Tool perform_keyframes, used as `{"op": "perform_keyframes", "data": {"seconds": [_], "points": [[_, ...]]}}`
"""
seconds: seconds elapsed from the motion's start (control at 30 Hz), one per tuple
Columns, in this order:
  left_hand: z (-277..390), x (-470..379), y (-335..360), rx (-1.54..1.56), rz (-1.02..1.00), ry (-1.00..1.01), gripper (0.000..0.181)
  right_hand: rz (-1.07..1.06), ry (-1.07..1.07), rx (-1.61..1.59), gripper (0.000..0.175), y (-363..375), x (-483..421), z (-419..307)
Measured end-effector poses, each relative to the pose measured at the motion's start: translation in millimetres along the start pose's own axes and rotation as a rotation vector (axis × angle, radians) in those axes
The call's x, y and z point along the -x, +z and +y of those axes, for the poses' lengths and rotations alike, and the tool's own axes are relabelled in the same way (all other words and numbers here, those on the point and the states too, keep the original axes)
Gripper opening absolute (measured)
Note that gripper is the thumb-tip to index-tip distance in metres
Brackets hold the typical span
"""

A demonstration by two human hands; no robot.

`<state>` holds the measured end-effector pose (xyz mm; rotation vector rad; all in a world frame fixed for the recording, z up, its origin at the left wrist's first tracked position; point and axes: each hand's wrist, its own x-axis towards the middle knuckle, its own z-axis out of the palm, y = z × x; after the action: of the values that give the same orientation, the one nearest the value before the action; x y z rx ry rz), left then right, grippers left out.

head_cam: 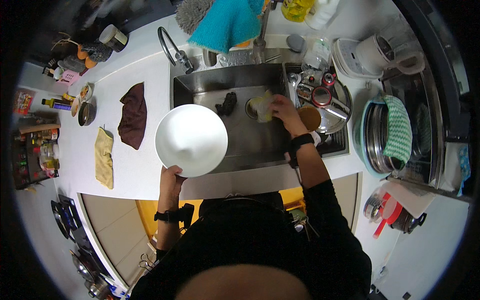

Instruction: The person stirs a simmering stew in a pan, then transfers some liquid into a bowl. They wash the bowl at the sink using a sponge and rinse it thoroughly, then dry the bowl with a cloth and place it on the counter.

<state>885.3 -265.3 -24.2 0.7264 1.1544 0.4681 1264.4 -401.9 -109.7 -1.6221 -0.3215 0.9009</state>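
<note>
My left hand grips the near rim of a large white bowl, thumb on top. The bowl is held over the left front edge of the stainless steel sink, and its inside faces up at me. My right hand is in the right part of the sink. Its fingers hold a pale yellow and whitish soft piece, too blurred to tell whether sponge, cloth or mesh. That piece partly covers the round drain. A dark crumpled scrubber or rag lies on the sink floor between bowl and drain.
Right of the basin, a rack holds pot lids and utensils. Beyond it stands a light blue basin of metal bowls. A curved faucet rises behind. A brown cloth and a yellow cloth lie on the left counter.
</note>
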Motion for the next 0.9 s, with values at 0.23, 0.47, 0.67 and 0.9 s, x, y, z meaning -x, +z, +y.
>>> {"op": "perform_keyframes", "data": {"seconds": [0.23, 0.47, 0.67, 0.9], "points": [[-12.1, 7.1, 12.8, 0.076, 0.087, 0.012, 0.056, -0.22, -0.165, 0.473, 0.024, -8.9, -38.5, -15.2], [-19.1, 13.0, 26.6, 0.103, 0.183, 0.001, 0.055, 0.516, -0.317, 0.702, 0.026, -38.6, -81.8, -85.3], [-23.5, 23.5, 31.0, 0.163, 0.217, -0.004, 0.053, 0.557, -0.541, 1.148, 0.029, -44.0, -175.1, -132.1], [-27.6, 31.6, 30.1, 0.206, 0.353, 0.009, 0.05, 0.162, -0.628, 1.396, 0.034, -21.1, -230.6, -91.3]]}}
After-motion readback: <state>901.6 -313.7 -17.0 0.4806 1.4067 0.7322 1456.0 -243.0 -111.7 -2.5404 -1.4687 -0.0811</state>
